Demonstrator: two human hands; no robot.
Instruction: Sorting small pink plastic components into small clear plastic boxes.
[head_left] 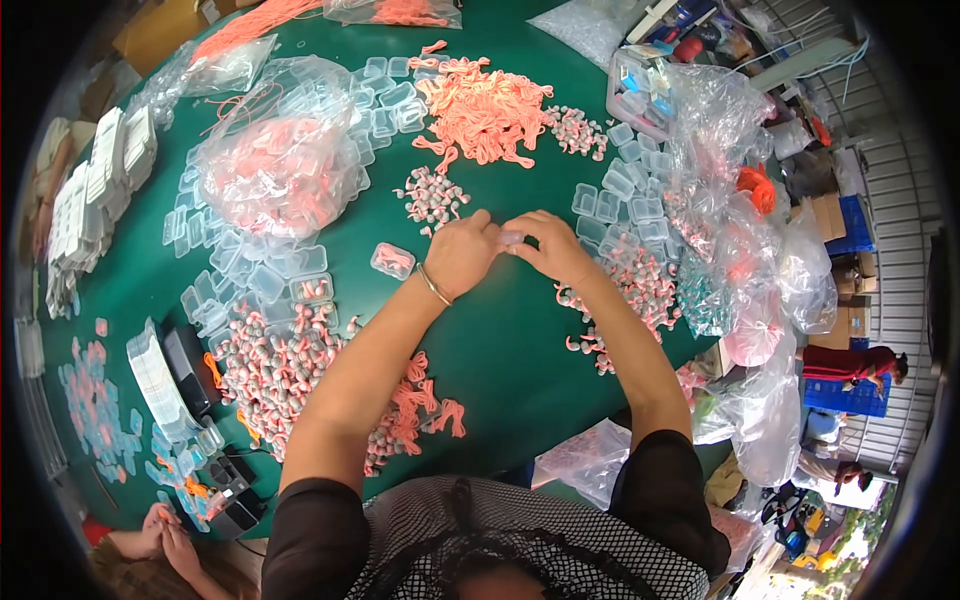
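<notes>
Above the middle of the green table (480,370), my left hand (462,252) and my right hand (552,250) meet at a small transparent plastic box (511,238). Fingers of both hands pinch it from either side; its contents are too small to make out. To the left of my left hand lies a transparent box with pink cord inside (393,261). Just beyond that hand is a small heap of grey-and-pink knobbed pieces (434,197). A larger heap of similar pieces (640,285) lies beside my right forearm.
Bundled pink cords (485,108) are piled at the far side. Empty transparent boxes (265,270) spread left, around a bulging plastic bag (280,175). More knobbed pieces (270,375) lie by my left forearm. Plastic bags (740,230) line the right edge. Another person's hands (170,540) show lower left.
</notes>
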